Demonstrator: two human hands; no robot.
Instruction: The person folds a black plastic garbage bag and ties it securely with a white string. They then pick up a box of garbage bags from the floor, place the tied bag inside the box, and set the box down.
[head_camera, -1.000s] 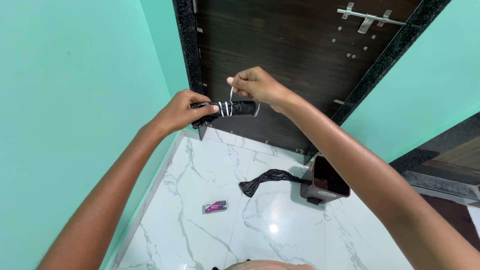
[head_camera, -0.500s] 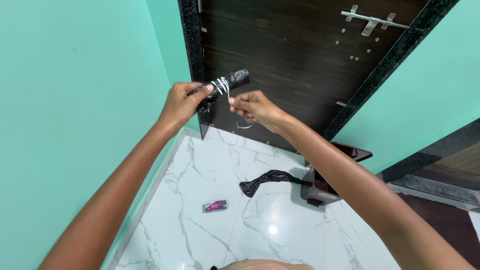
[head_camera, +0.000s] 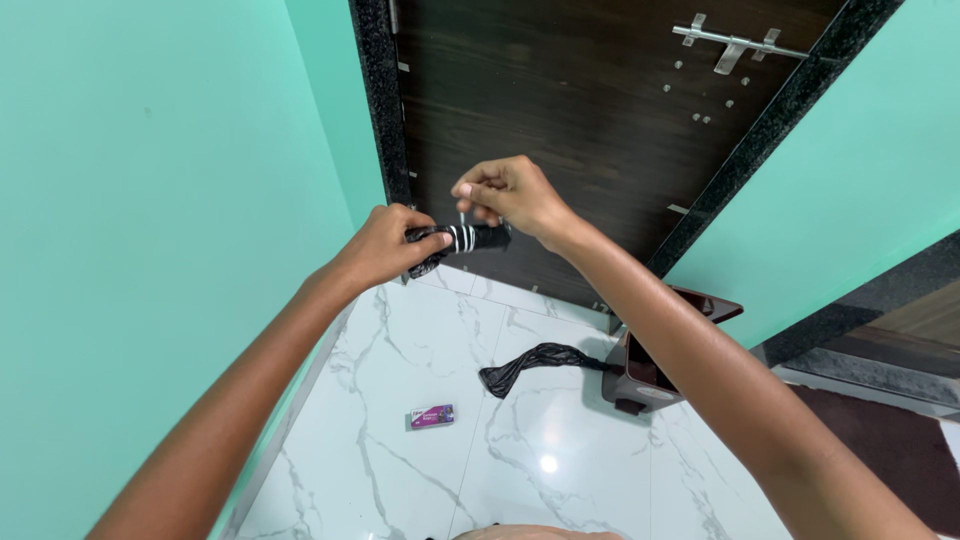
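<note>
Rolled black plastic bag (head_camera: 462, 240), bound with white string (head_camera: 462, 236), sits chest-high in the air in front of the dark wooden door (head_camera: 570, 130), just off the black door frame (head_camera: 378, 110). Left hand (head_camera: 385, 245) has its fingers clamped round the roll's left end; right hand (head_camera: 510, 192) pinches the string end between thumb and fingers just above the roll. Open air lies below them. Down on the white marble floor (head_camera: 400, 350), well apart, lie a small purple packet (head_camera: 431, 416) and a loose black bag (head_camera: 535, 362) touching a dark brown bin (head_camera: 655, 365) by the right green wall (head_camera: 870, 190). The left green wall (head_camera: 150, 220) runs close beside the left arm.
</note>
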